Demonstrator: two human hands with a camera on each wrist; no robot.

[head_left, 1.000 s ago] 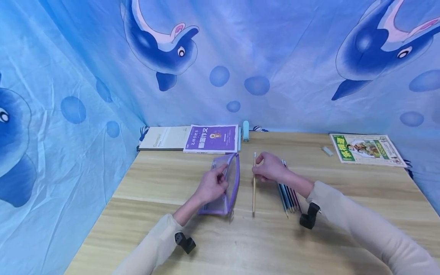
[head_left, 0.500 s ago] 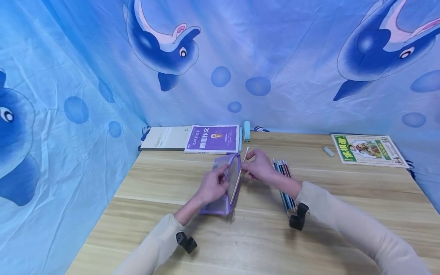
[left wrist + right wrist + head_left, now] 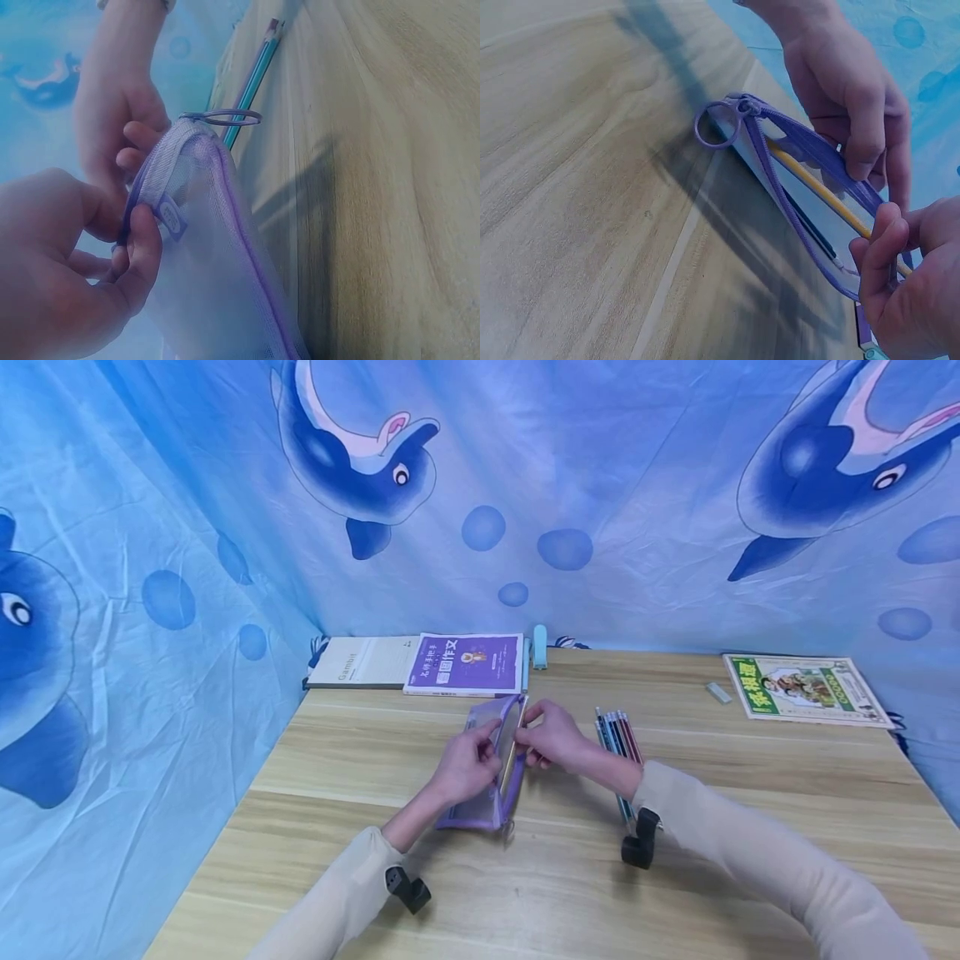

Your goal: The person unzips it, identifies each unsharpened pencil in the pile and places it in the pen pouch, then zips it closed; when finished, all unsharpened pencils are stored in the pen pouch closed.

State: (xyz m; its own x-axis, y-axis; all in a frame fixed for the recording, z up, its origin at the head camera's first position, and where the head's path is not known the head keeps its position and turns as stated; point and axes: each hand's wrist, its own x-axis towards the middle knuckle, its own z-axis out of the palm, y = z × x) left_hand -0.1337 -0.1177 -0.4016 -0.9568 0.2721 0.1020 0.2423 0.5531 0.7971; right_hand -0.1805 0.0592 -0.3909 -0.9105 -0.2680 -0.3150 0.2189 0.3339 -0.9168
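A purple mesh zip pencil case (image 3: 468, 812) lies on the table with its mouth spread apart. My left hand (image 3: 462, 768) pinches one edge of that mouth between thumb and fingers; the left wrist view shows the grip on the zip edge. In my right hand (image 3: 553, 739) is a yellow pencil (image 3: 821, 189), pinched near one end, its length inside the mouth of the case. A ring-shaped zip pull (image 3: 718, 125) hangs at the case's near corner. To the right lies a bunch of several pencils (image 3: 617, 735), partly hidden under my right forearm.
At the back left lie a pale notebook (image 3: 360, 662) and a purple book (image 3: 468, 662), beside a light blue stapler-like object (image 3: 540, 647). An eraser (image 3: 717, 692) and a green-and-white magazine (image 3: 810, 689) are at the back right. A blue dolphin-print curtain (image 3: 615, 460) borders the table.
My right hand has carried the yellow pencil leftward from the table beside the bunch, tilted it, and lowered it into the case's mouth. My left hand has stayed on the case.
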